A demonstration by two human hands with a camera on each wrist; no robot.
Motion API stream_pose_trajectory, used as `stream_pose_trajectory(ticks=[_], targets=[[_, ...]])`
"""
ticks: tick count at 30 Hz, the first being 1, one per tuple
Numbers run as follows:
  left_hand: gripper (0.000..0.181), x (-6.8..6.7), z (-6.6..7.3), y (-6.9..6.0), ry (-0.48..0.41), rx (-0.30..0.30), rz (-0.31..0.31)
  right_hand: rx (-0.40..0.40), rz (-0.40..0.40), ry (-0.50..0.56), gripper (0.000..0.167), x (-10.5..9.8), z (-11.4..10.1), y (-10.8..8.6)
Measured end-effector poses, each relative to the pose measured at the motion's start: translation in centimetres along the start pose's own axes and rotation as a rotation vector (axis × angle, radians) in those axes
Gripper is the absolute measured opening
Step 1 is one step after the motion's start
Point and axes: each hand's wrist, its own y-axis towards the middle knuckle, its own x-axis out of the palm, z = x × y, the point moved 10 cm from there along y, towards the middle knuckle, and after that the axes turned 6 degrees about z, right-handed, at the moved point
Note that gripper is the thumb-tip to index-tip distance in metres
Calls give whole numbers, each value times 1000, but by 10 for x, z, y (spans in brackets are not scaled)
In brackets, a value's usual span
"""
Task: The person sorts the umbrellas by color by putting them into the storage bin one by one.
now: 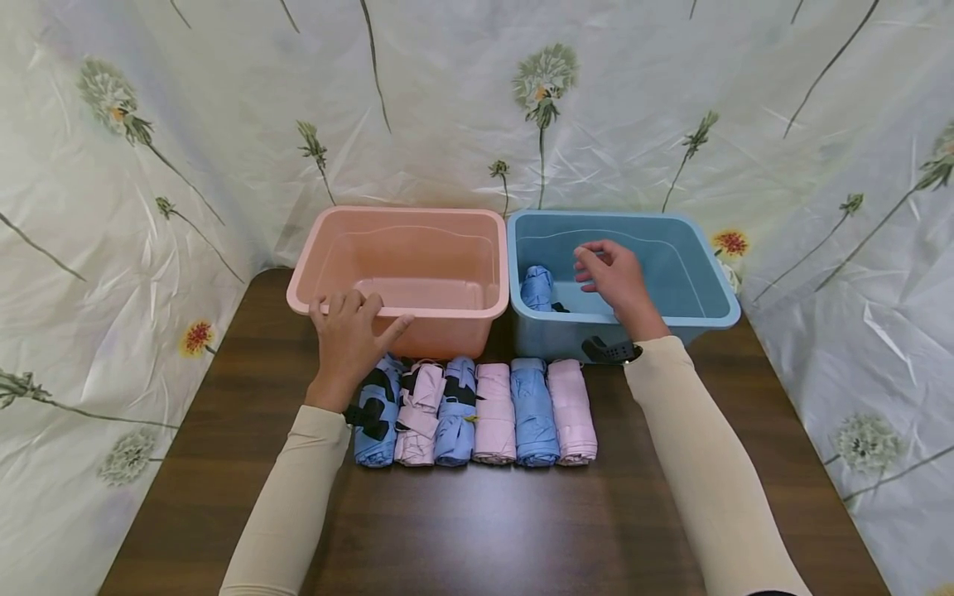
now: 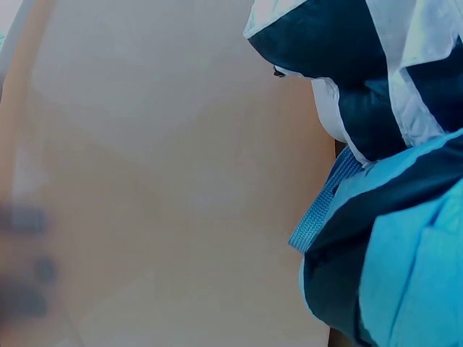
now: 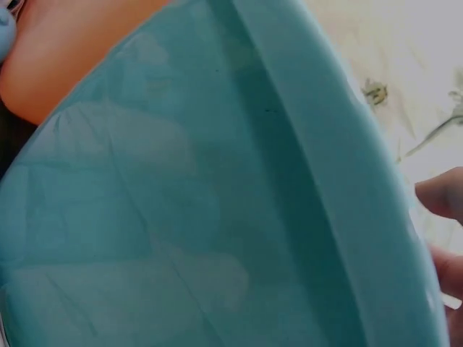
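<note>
My left hand (image 1: 349, 338) rests at the front rim of a pink plastic tub (image 1: 398, 217), its thumb spread out to the right. My right hand (image 1: 615, 277) hovers over a blue plastic tub (image 1: 693, 273) and holds nothing, its fingers loosely bent. Inside the blue tub, at its left end, lies a rolled blue fabric bundle (image 1: 537, 286). In front of the tubs, several fabric rolls stand side by side, blue and pink by turns. The leftmost blue roll (image 1: 378, 443) is partly covered by the left wrist strap; the rightmost one is a pink roll (image 1: 572, 414).
Both tubs stand next to each other at the back of a dark wooden table (image 1: 477, 538). A flower-printed sheet (image 1: 447, 99) hangs behind and at both sides. In the right wrist view the outer wall of the blue tub (image 3: 181, 202) fills much of the frame.
</note>
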Motion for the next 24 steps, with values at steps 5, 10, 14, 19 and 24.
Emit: stream_pose_trajectory(ticks=[5, 10, 14, 19, 24], targets=[[53, 1, 0, 0, -5, 1, 1, -110, 71, 9, 44, -7, -15, -6], [53, 0, 1, 0, 3, 5, 6, -235, 134, 3, 37, -12, -30, -11], [52, 0, 1, 0, -2, 1, 7, -299, 165, -27, 37, -14, -36, -12], [52, 0, 2, 0, -13, 6, 15, -334, 202, -71, 41, -19, -41, -17], [52, -1, 1, 0, -6, 10, 18, -356, 215, -89, 42, -23, -45, -22]])
